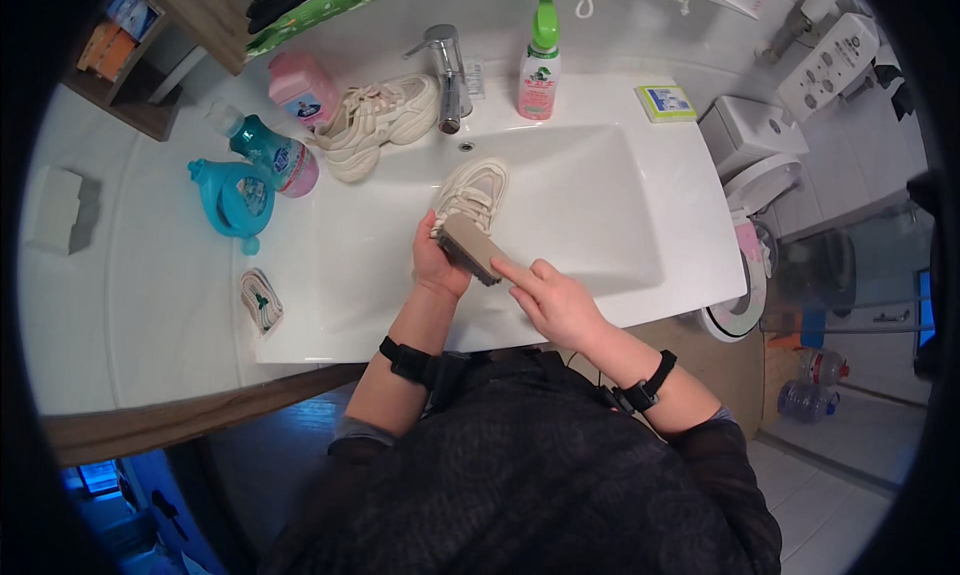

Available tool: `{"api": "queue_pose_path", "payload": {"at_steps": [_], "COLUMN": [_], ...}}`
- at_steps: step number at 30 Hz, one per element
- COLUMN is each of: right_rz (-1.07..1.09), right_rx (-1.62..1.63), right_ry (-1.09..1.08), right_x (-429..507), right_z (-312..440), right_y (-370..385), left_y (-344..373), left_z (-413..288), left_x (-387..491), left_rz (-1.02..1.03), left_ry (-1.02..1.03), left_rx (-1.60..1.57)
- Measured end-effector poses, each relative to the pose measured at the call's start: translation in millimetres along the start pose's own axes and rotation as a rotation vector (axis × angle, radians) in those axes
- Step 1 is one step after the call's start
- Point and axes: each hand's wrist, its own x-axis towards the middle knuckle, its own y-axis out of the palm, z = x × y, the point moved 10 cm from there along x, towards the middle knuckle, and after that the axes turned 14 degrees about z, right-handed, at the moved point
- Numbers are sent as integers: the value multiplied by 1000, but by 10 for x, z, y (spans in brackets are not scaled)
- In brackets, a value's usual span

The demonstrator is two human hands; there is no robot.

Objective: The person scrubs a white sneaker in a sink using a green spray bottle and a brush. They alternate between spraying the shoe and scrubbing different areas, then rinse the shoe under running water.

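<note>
A cream lace-up sneaker (480, 187) is held over the white sink basin (585, 200), toe pointing towards the tap. My left hand (439, 264) grips it near the heel, which is hidden by the hand and the brush. In my right hand (555, 297) is a scrubbing brush (476, 246) with a beige back and dark bristles. The brush crosses the shoe's rear opening, and my index finger lies along its back. Whether the bristles touch the shoe I cannot tell. A matching sneaker (382, 117) rests on the basin's back left rim beside the chrome tap (448, 72).
Left of the basin stand a pink bottle (304, 87), a teal bottle (277, 155), a blue jug (234, 196) and a patterned brush-like item (261, 301). A green-topped spray bottle (539, 72) and a yellow-green packet (666, 103) sit on the back ledge. A toilet (750, 162) is at right.
</note>
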Motion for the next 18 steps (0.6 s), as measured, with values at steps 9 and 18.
{"api": "queue_pose_path", "payload": {"at_steps": [9, 18], "right_rz": [-161, -286], "right_rx": [-4, -39], "right_ry": [95, 113], "right_x": [349, 415], "right_z": [-88, -49], "right_y": [-207, -278], "left_y": [-108, -356], "left_z": [-37, -1], "left_x": [226, 198], "left_rz": [-36, -64], "left_ry": [78, 70], "left_rx": [54, -7]}}
